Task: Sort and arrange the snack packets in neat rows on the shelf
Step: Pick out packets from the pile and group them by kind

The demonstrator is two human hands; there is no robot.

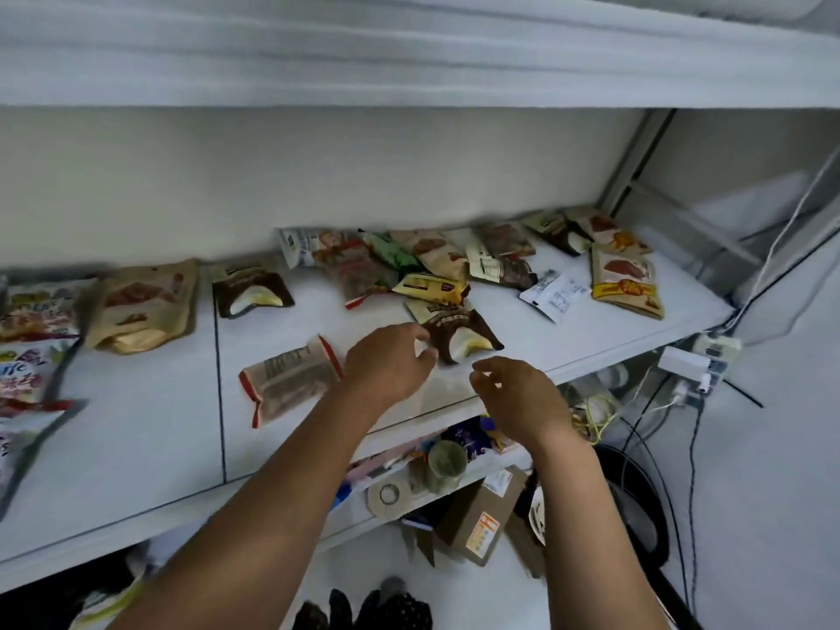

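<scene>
My left hand point(386, 361) is out over the white shelf point(150, 438), fingers loosely curled and holding nothing. Its fingertips are right at the left edge of a brown packet point(459, 334), and I cannot tell whether they touch it. That packet lies flat near the shelf's front edge. Its long axis runs back to front on a slant, with the pale header end pointing to the back and the dark flared end toward the front right.

My right hand point(522, 397) hovers over the front lip just right of the left one. Its fingers are bent in, thumb and forefinger apart, and it holds nothing.

Just left of my left wrist lies a red-edged packet point(291, 379), print side up. Its long axis runs roughly along the shelf, and the right end is tipped toward the back.

Behind the brown packet a loose pile of packets point(409, 266) overlaps at odd angles against the back wall. A yellow-banded packet point(627, 279) and a white label packet point(554, 293) lie to its right. Further left, a second brown packet point(252, 291) and a tan pouch point(145, 306) sit side by side, both with their length running back to front. Colourful packets point(36, 311) crowd the far left, blurred.

Below the shelf I can see a tape roll point(388, 493), a jar point(447, 461) and a cardboard box point(482, 516).
</scene>
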